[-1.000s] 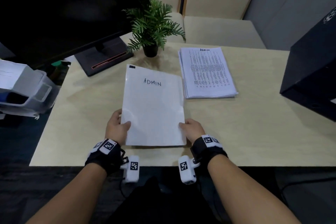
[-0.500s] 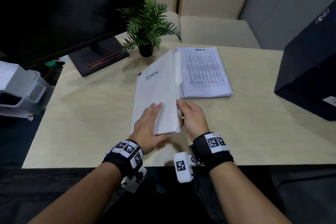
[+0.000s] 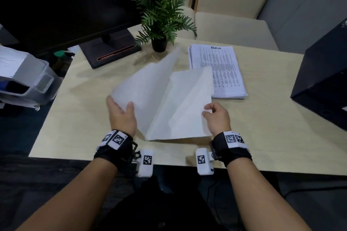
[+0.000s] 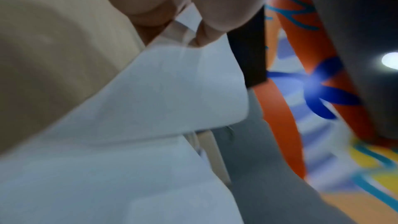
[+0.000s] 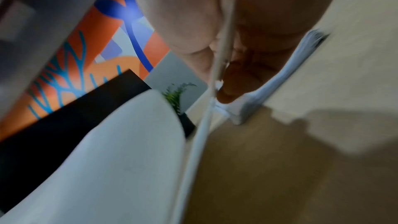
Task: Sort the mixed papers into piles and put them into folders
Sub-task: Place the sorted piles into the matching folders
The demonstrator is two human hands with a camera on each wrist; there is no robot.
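Observation:
A white folder (image 3: 169, 103) stands spread like a book on the pale table (image 3: 262, 127), blank insides up. My left hand (image 3: 120, 112) grips its left cover, thumb on the inside and fingers behind; the left wrist view shows the cover (image 4: 150, 108) pinched at its edge by that hand (image 4: 185, 30). My right hand (image 3: 212, 112) pinches the right cover's outer edge, seen edge-on in the right wrist view (image 5: 221, 67). A stack of printed papers headed ADMIN (image 3: 219, 69) lies just right of the folder, its near-left corner under the right cover.
A potted plant (image 3: 161, 22) and a monitor foot (image 3: 109, 48) stand behind the folder. A large black box (image 3: 323, 80) sits at the right edge. Grey paper trays (image 3: 24, 80) stand off the table's left side.
The closed folder marked ADMIN was tipped up on its spine side and has now swung open. My left hand went from pressing the cover to holding it out to the left.

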